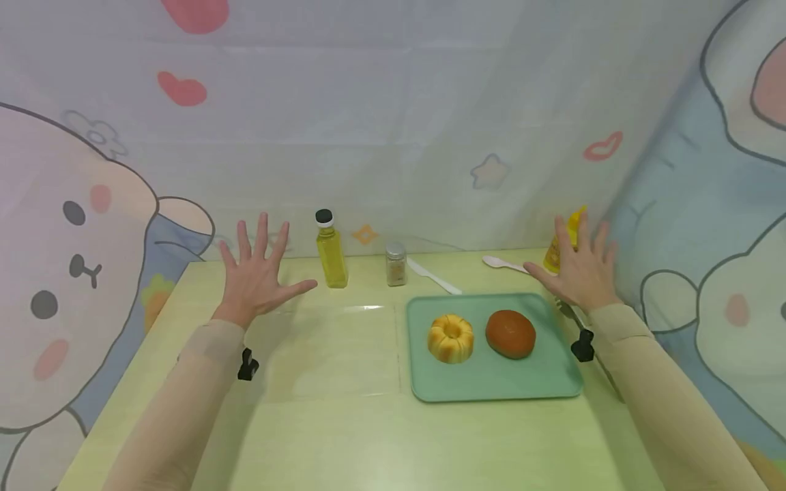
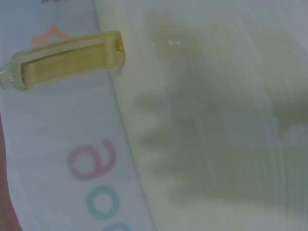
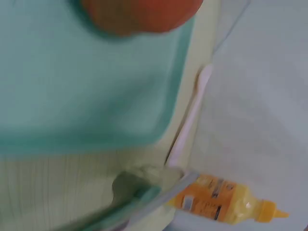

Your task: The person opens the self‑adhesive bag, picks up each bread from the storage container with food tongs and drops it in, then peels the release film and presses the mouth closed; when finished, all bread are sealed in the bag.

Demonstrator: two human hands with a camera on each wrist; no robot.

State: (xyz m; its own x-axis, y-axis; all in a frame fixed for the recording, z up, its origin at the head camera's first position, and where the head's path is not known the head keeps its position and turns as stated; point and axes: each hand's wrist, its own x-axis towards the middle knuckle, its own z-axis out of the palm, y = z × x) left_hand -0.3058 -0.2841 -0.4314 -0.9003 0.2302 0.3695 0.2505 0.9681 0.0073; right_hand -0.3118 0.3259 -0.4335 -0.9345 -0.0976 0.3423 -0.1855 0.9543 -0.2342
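Observation:
My left hand (image 1: 254, 279) hovers with fingers spread, left of a bottle of yellow oil (image 1: 333, 259); that bottle (image 2: 70, 60) also shows in the left wrist view. My right hand (image 1: 583, 273) is spread as well, in front of a yellow squeeze bottle (image 1: 552, 258) and partly hiding it. Neither hand holds anything. Between the hands, a green tray (image 1: 491, 385) carries a ring-shaped bread (image 1: 443, 344) and a round brown bun (image 1: 511, 334). A long metal utensil (image 3: 161, 197), its kind unclear, lies beside the tray, partly under my right arm.
Along the back stand a small glass shaker (image 1: 396, 267), a white plastic knife (image 1: 434, 276) and a white spoon (image 1: 505, 264). A clear rectangular sheet (image 1: 331, 354) lies left of the tray. Printed cloth (image 1: 368, 123) walls the table's back and sides.

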